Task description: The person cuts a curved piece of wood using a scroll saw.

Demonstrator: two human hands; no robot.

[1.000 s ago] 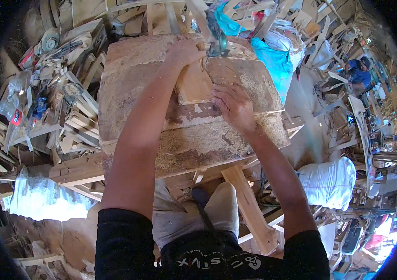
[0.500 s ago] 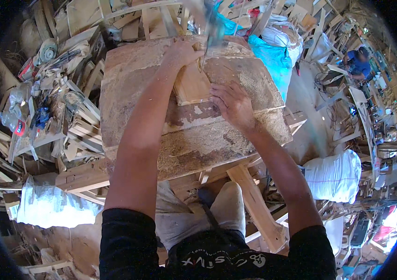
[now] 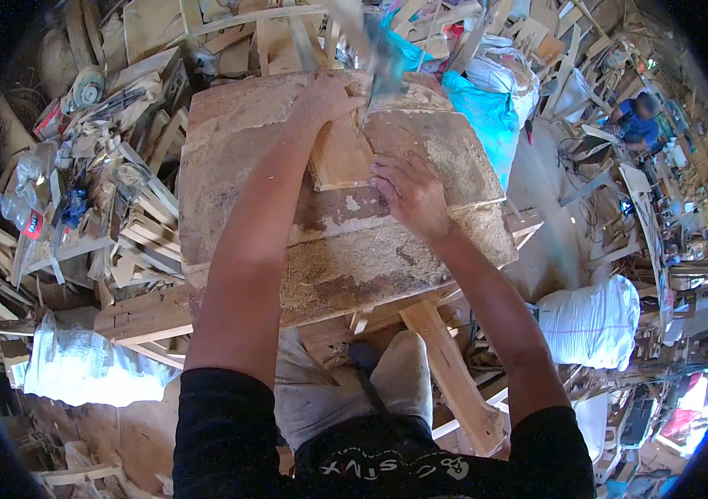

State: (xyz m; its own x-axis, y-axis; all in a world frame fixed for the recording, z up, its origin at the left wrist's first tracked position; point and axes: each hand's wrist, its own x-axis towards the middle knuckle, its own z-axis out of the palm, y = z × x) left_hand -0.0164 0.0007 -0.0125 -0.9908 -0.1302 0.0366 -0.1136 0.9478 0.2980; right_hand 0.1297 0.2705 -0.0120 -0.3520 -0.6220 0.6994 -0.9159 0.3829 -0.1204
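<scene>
A flat, tapering wooden board lies on the dusty wooden saw table. My left hand is closed over the board's far left part, with its fingertips next to a thin upright saw blade. The blade meets the board's far right side, and its upper guide is blurred. My right hand grips the near right corner of the board, with the fingers bent together against its edge and the thumb side hard to see. Part of the board's far end is hidden by my left hand.
Sawdust covers the table's near section. Wood offcuts pile up to the left, around a clear plastic bottle. A turquoise sack stands at the far right corner, a white sack nearer. A person in blue sits at far right.
The whole view has shifted slightly. Both hands stay on the board beside the blade, and any movement of the board is too small to make out.
</scene>
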